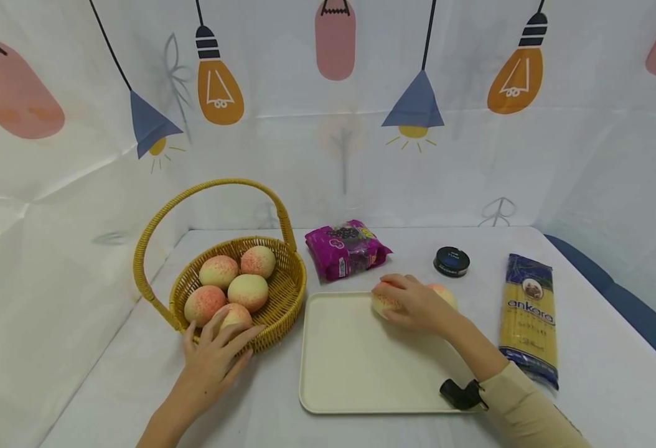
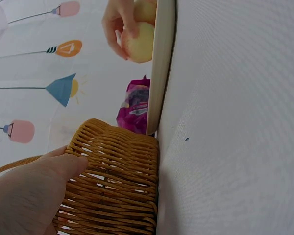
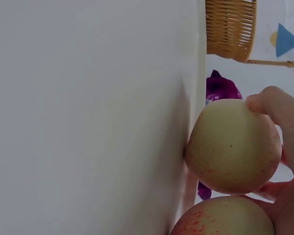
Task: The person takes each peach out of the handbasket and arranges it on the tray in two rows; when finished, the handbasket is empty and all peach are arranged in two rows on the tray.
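Note:
A yellow wicker basket (image 1: 285, 311) with a tall handle holds several peaches (image 1: 248, 292). My left hand (image 1: 210, 364) grips its near rim, thumb (image 2: 73, 165) on the outer wall and fingers reaching over the edge beside the nearest peach (image 1: 236, 316). My right hand (image 1: 414, 305) holds a peach (image 3: 232, 147) at the far side of a cream tray (image 1: 356, 373), the fingers curled over it. Just to the right of that hand sits a second peach (image 1: 444, 295), partly hidden by it in the head view.
Behind the tray lies a purple packet (image 1: 342, 249). A round black tin (image 1: 451, 261) stands at the back right. Farther right is a blue-and-yellow ankara packet (image 1: 529, 317). A patterned white curtain (image 1: 283, 149) hangs behind the table; a blue chair (image 1: 630, 305) shows beyond its right edge.

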`<state>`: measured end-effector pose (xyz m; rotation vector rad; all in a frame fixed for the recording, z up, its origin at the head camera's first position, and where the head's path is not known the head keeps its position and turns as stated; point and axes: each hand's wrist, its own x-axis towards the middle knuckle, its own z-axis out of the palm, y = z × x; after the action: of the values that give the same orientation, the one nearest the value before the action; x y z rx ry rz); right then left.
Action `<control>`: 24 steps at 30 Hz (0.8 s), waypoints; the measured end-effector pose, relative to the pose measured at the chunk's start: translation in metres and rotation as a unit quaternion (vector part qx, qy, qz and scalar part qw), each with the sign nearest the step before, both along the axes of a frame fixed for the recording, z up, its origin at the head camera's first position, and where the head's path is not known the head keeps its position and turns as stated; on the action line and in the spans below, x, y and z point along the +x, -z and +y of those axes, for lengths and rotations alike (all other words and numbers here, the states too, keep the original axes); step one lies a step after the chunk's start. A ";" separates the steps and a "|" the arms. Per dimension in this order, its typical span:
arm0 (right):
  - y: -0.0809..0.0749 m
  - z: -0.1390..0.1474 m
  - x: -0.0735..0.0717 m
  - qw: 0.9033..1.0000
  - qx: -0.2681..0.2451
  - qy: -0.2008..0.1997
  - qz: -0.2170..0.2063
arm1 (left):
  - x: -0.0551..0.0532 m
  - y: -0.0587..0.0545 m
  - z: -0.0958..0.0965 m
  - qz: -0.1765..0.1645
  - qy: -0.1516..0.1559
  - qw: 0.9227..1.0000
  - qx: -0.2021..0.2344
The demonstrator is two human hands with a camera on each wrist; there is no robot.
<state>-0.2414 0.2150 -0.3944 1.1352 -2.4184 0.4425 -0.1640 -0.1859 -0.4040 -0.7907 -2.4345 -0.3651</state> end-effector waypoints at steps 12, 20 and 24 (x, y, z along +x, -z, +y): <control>-0.001 -0.005 0.004 1.000 -0.003 0.007 -0.014 | 0.001 0.001 0.000 0.005 0.005 1.000 -0.002; 0.002 -0.005 0.002 1.000 -0.003 0.011 -0.010 | 0.000 0.001 -0.001 0.002 0.003 1.000 -0.004; 0.002 -0.004 0.000 1.000 0.009 0.007 0.005 | -0.001 0.001 0.000 0.000 0.002 1.000 -0.005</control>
<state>-0.2414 0.2108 -0.3960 1.1256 -2.4247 0.4094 -0.1648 -0.1863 -0.4051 -0.7989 -2.4369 -0.3544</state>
